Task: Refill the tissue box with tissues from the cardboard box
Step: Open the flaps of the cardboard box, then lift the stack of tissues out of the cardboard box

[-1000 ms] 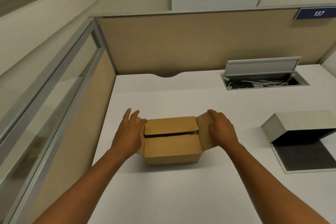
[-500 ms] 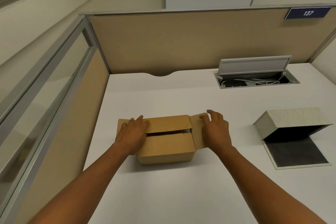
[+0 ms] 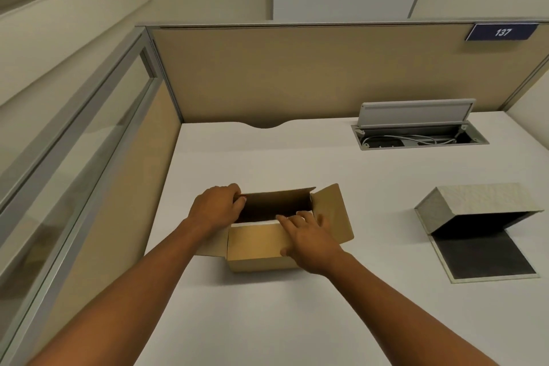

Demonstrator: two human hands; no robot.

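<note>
A brown cardboard box (image 3: 255, 249) sits on the white desk in front of me with its top flaps spread. My left hand (image 3: 215, 209) grips the far flap at the box's left corner and holds it upright. My right hand (image 3: 309, 239) rests on the near flap, fingers pressing its edge down and toward me. A thin white strip shows inside the box under the near flap; the rest of the inside is dark. The grey tissue box (image 3: 475, 217) lies open at the right, lid raised, its dark interior empty.
Beige partition walls (image 3: 267, 74) close off the desk at the back and left. A cable hatch (image 3: 416, 135) with its lid up and wires inside is set in the desk at the back right.
Both side flaps were folded outward, then my hands moved to the long flaps. The far flap is now lifted upright and the near flap pushed toward me, exposing the box's inside.
</note>
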